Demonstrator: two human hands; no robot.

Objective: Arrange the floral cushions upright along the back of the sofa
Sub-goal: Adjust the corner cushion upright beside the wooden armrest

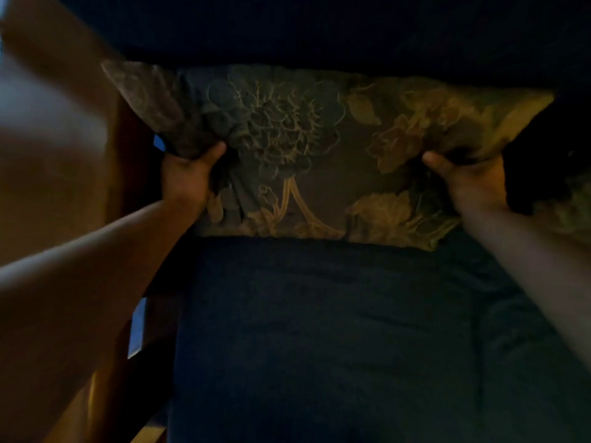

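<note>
A floral cushion point(307, 155) with gold flowers on dark fabric stands upright on the dark blue sofa seat point(319, 330), leaning against the dark sofa back point(319, 30). My left hand point(187, 177) grips its left edge, thumb on the front. My right hand point(470, 183) grips its right edge the same way. The scene is very dim. A second floral cushion point(572, 209) shows only as a sliver at the right edge.
A wooden sofa arm point(131, 148) runs down the left side of the seat, with a pale blurred wall or surface point(48, 139) beyond it. The seat in front of the cushion is bare dark fabric.
</note>
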